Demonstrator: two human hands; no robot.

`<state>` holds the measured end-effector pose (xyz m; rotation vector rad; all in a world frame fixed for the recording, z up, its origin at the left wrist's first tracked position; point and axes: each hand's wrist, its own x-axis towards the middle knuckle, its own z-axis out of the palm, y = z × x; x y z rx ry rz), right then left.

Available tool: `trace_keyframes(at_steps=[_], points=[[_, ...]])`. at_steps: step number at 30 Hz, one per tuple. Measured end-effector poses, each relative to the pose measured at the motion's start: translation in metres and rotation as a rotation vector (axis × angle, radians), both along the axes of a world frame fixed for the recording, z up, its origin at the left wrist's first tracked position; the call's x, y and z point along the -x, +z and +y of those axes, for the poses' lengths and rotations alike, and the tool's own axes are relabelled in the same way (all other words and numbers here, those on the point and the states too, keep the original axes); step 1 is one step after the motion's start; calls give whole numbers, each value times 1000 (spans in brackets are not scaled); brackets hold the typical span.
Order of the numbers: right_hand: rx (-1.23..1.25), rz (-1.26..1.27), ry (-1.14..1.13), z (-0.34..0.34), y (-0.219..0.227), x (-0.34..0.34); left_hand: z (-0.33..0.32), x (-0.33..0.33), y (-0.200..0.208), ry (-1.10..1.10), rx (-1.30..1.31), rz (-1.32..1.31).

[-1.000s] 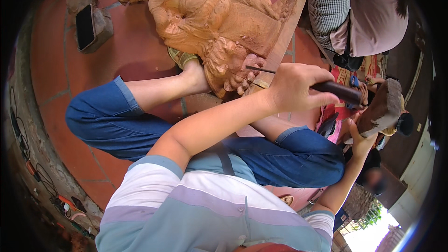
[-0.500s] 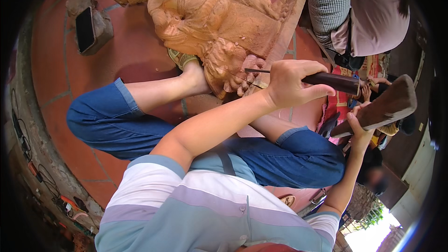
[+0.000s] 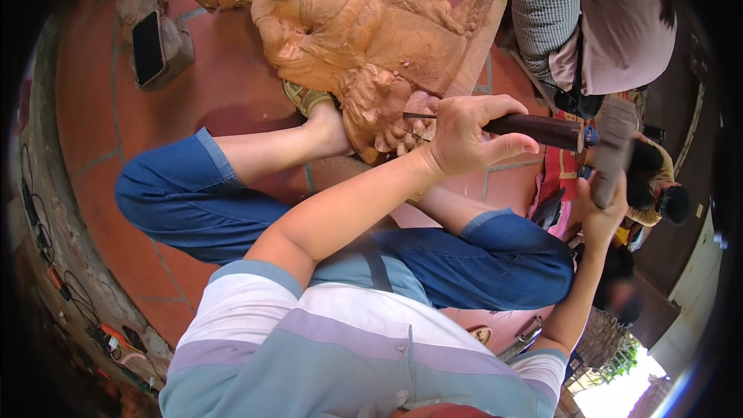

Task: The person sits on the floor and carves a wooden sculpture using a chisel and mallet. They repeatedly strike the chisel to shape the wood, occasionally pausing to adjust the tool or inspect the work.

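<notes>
Reddish-brown wood, deeply cut: a large carving (image 3: 348,39) lies on the tiled floor (image 3: 89,120), well in from the floor's left edge. Its flat slab end sits to the right; its far side runs up to the limit of the view, and the floor's far edge is cut off there.

Left hand (image 3: 467,131): closed around a chisel (image 3: 542,131), the thumb lying along the dark handle. Part of the thin blade is covered by the fingers; the tip points left over the rounded forms at the carving's near side. Contact with the wood is hard to tell. The same hand hides the near corner of the slab.

Right hand (image 3: 604,205): grips a wooden mallet (image 3: 617,139), its head just beside the butt of the chisel. Touching or not, cannot tell; mallet slightly blurred, its lower part partly behind the fingers.

Toward the floor's left edge, a black phone (image 3: 148,48) sits against a brownish block (image 3: 180,48); whether lying on it or leaning, unclear. Cables (image 3: 66,282) run along that edge, dim and tangled.

Beyond the slab, another person (image 3: 619,39), partly cut off. Behind the mallet, people and red material crowd together, hard to separate.
</notes>
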<state>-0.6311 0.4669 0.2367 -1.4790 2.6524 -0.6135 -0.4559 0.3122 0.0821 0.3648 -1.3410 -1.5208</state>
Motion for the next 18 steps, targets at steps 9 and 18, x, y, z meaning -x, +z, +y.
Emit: trace_keyframes(at_steps=[9,18], points=[[-141,35,68,-5,3,-7,11,-19,-5,-39,298,30],[-4,-127,-28,8,0,-1,14,5,4,-3,278,-30]])
